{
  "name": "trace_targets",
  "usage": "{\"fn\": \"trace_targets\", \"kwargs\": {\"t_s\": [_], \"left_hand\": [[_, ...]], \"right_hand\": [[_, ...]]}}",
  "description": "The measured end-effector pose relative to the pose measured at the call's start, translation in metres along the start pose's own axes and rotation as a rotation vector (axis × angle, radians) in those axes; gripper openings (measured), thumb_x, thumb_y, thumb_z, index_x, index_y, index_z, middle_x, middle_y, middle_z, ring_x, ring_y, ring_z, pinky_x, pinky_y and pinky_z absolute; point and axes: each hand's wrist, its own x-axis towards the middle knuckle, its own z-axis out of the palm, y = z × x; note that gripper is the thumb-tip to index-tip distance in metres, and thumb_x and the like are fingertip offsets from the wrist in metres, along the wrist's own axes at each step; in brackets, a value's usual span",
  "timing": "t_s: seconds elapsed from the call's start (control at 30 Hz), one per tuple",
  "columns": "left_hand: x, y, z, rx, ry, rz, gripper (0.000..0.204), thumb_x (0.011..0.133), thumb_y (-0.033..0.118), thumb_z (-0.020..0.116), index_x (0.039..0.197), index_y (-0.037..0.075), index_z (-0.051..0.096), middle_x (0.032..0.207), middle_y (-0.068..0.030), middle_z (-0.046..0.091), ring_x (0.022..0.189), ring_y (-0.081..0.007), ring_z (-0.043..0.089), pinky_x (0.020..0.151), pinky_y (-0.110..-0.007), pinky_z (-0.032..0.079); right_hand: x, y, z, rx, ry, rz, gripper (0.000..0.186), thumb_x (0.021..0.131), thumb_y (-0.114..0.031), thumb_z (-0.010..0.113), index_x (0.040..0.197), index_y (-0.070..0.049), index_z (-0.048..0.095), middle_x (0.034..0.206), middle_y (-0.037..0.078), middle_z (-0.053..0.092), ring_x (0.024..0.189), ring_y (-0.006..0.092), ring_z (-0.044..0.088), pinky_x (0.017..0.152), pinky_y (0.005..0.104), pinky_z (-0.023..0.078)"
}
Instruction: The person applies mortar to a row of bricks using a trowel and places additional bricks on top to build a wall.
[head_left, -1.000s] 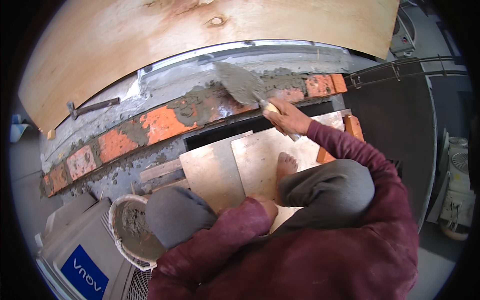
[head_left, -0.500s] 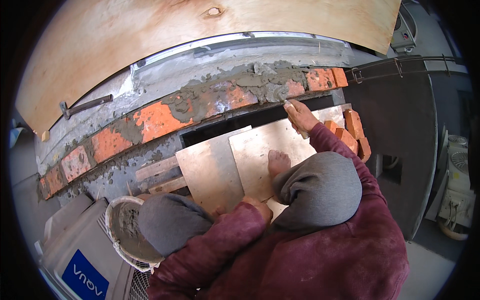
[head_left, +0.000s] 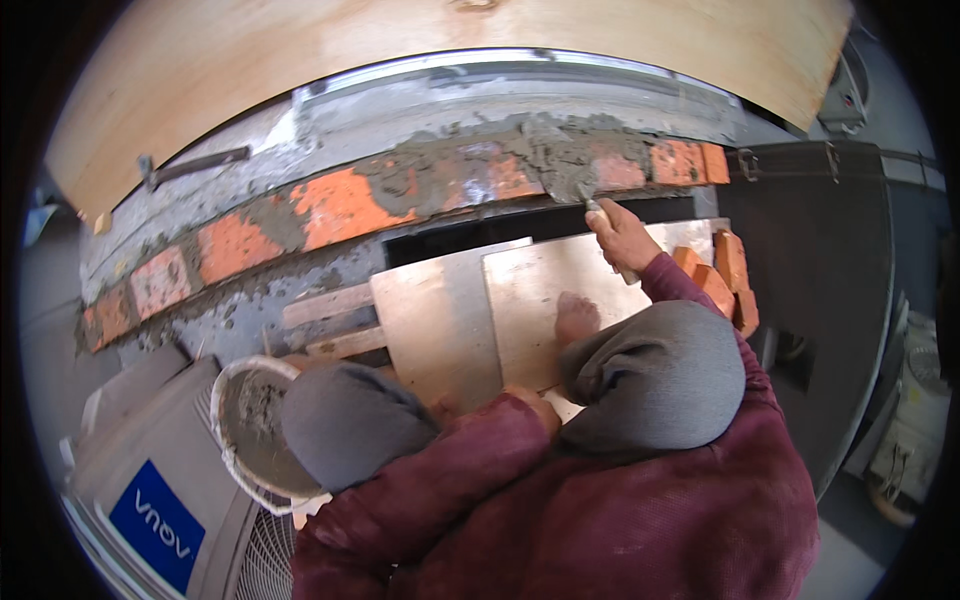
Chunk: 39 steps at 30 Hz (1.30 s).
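The right hand is grasping a trowel by its pale handle, with the fingers wrapping around it and the blade pointing away from the person. The trowel is reaching over the near edge of a grey ledge, toward its right end, and its smeared blade is lying against wet mortar on a row of orange bricks. The row is running along the ledge's near edge, and the mortar is coating its middle and right part most thickly, leaving some brick faces showing. The left hand is resting low between the knees, partly hiding under its sleeve, so I cannot tell whether it is holding anything or how its fingers are standing. A hammer is lying near the left end of the ledge, close to the lower edge of a large plywood sheet. Below the row, two pale boards are lying side by side, with a bare foot resting on the right one. Several loose bricks are sitting together at the right edge of that board. A round bucket is standing beside the left knee, holding grey mix, and next to it a grey boxy unit is showing a blue label.
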Motion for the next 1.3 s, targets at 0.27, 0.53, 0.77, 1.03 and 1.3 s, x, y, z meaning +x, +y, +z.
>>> {"fn": "trace_targets", "kwargs": {"t_s": [0.27,0.53,0.77,1.03,1.3], "left_hand": [[0.017,0.002,0.030,-0.128,0.119,-0.082,0.028,0.087,0.023,0.058,0.108,0.013,0.074,0.106,-0.0083,0.072,0.102,-0.0283,0.067,0.081,-0.041,0.049],[0.006,0.003,0.037,-0.127,0.233,-0.102,0.029,0.086,0.023,0.057,0.106,0.008,0.072,0.102,-0.0143,0.070,0.094,-0.0274,0.067,0.073,-0.039,0.051],[0.003,0.005,0.047,-0.087,0.392,-0.151,0.031,0.084,0.022,0.057,0.105,0.003,0.070,0.099,-0.0196,0.068,0.087,-0.0265,0.066,0.067,-0.037,0.052],[0.020,0.013,0.091,0.127,0.757,-0.238,0.033,0.083,0.021,0.056,0.103,-0.002,0.067,0.096,-0.0256,0.065,0.079,-0.0256,0.066,0.059,-0.035,0.054],[0.009,0.019,0.041,-0.054,0.350,-0.218,0.033,0.092,0.026,0.055,0.113,0.005,0.069,0.113,-0.0173,0.067,0.099,-0.0296,0.066,0.080,-0.048,0.052]], "right_hand": [[0.021,-0.052,0.081,-0.142,-0.237,-0.288,0.040,0.101,-0.034,0.048,0.114,0.003,0.048,0.067,0.015,0.058,0.047,0.0220,0.060,0.044,0.0372,0.047],[0.030,-0.097,0.124,-0.291,-0.325,-0.488,0.041,0.102,-0.032,0.046,0.116,0.006,0.045,0.071,0.019,0.061,0.050,0.0273,0.063,0.049,0.0392,0.051],[0.048,-0.156,0.158,0.241,-0.830,-0.088,0.030,0.105,-0.032,0.042,0.109,-0.003,0.047,0.065,0.002,0.049,0.045,0.0108,0.050,0.036,0.0288,0.045],[0.096,-0.216,0.151,-0.717,-0.084,-1.208,0.025,0.099,-0.018,0.047,0.118,-0.002,0.049,0.064,0.011,0.055,0.060,0.0276,0.065,0.054,0.0404,0.056],[0.090,-0.188,0.134,-0.939,0.042,-1.056,0.045,0.091,-0.011,0.054,0.134,-0.002,0.046,0.099,0.019,0.058,0.084,0.0368,0.065,0.068,0.0467,0.055]]}}
